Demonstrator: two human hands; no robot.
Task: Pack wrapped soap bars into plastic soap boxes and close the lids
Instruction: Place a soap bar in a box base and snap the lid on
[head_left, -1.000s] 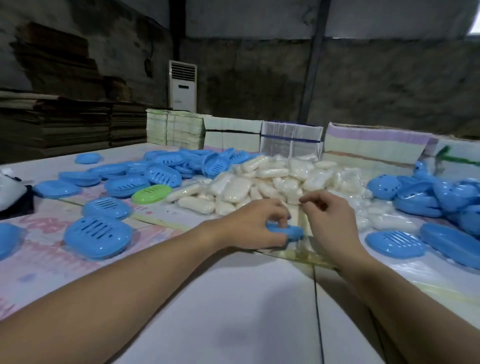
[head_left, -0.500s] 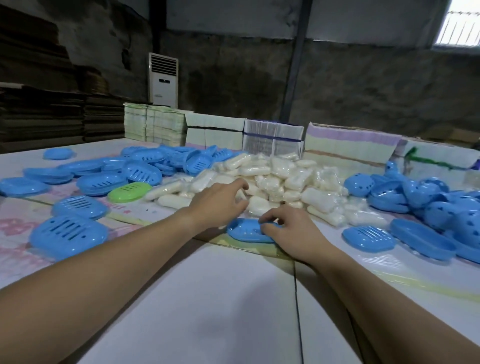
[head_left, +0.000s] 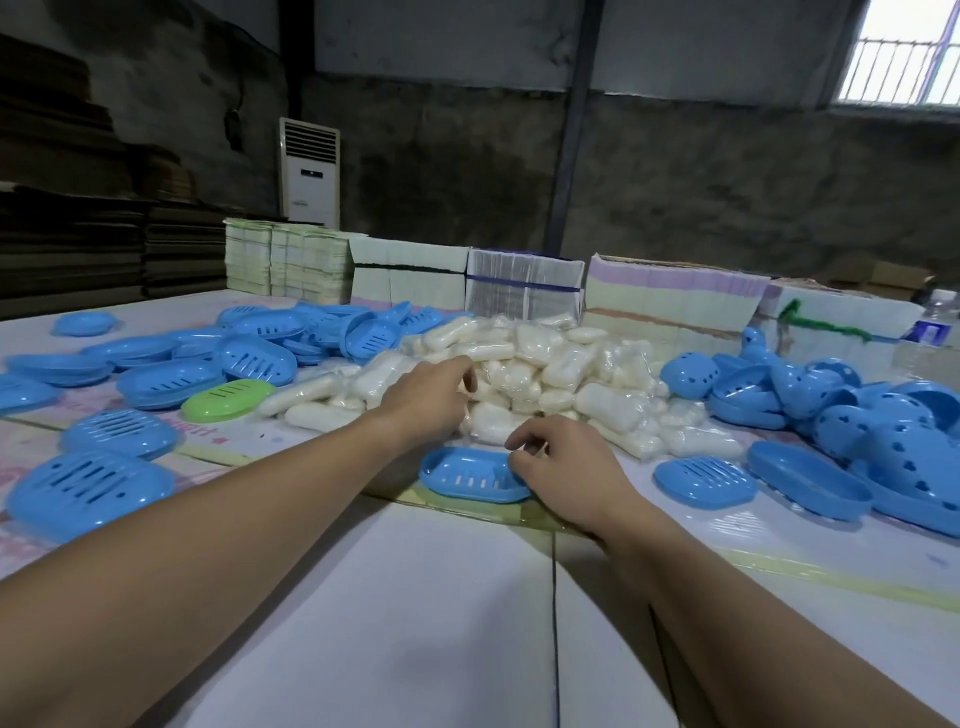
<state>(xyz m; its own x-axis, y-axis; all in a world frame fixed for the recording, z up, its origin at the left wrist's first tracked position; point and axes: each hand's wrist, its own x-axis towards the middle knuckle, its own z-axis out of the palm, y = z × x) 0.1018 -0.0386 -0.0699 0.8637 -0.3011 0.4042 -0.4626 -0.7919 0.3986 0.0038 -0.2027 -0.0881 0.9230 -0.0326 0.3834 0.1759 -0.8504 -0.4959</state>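
Open blue soap box tray (head_left: 470, 474) on table (head_left: 415, 597), just in front of soap pile (head_left: 545, 374) — long axis left-right, slotted floor facing up, nothing in it. Right hand (head_left: 566, 470) at tray's right end, fingers curled onto rim, holding it. Left hand (head_left: 428, 397) reaches over tray into near edge of wrapped soap bars, fingers bent downward among wrappers — whether it grips a bar cannot tell. Green soap box (head_left: 228, 399) closed, left of pile, among blue boxes.

The left hand (head_left: 426, 397) has reached from the open soap box (head_left: 470, 475) into the soap pile (head_left: 540, 374).
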